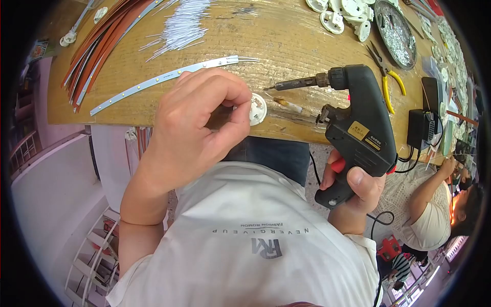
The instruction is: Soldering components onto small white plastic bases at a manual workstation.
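Note:
My left hand (204,112) is closed in a pinch at the left edge of a small round white plastic cap (259,109), by the table's front edge. The fingers hide part of the cap. A black soldering gun (364,123) with a red trigger is gripped in my right hand (365,187). Its thin tip (279,86) points left, just above and right of the cap, apart from it. Beyond my left hand lies a white LED strip (153,80), with short wires at its right end.
Brown and white strips (102,46) are stacked at the left, beside a pile of thin white wires (184,25). More white caps (353,13), a dark dish (395,36) of silvery bits and yellow-handled pliers (386,77) lie right. Another person (424,204) sits further right.

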### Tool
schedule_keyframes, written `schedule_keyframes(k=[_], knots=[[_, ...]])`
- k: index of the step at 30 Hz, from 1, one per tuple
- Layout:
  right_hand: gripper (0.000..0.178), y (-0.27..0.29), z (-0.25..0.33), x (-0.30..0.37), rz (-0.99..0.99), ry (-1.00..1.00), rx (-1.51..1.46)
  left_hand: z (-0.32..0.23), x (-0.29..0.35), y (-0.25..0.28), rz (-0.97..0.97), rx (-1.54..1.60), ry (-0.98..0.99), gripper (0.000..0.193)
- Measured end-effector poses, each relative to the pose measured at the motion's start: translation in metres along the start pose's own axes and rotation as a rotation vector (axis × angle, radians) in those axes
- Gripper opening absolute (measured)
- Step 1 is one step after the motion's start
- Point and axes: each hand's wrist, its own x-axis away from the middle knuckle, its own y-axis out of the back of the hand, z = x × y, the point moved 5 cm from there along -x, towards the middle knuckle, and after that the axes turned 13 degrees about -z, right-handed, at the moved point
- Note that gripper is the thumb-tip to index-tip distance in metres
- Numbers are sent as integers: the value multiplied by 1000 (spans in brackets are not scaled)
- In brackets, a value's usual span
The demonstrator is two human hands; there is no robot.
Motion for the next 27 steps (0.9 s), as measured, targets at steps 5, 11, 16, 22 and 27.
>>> schedule_keyframes(k=[5, 11, 16, 22, 27], knots=[[39, 1, 2, -3, 31, 35, -55, 1, 2, -3, -99, 15, -27, 12], [41, -8, 5, -8, 67, 87, -74, 1, 1, -3, -207, 20, -36, 16], [45, -20, 11, -12, 84, 128, -72, -2, -4, 3, -148, 14, -58, 13], [49, -20, 8, -26, 77, 177, -79, -7, 3, 4, -165, -76, -190, 26], [48, -23, 8, -31, 69, 208, -71, -14, 11, -5, -138, -285, -306, 52]])
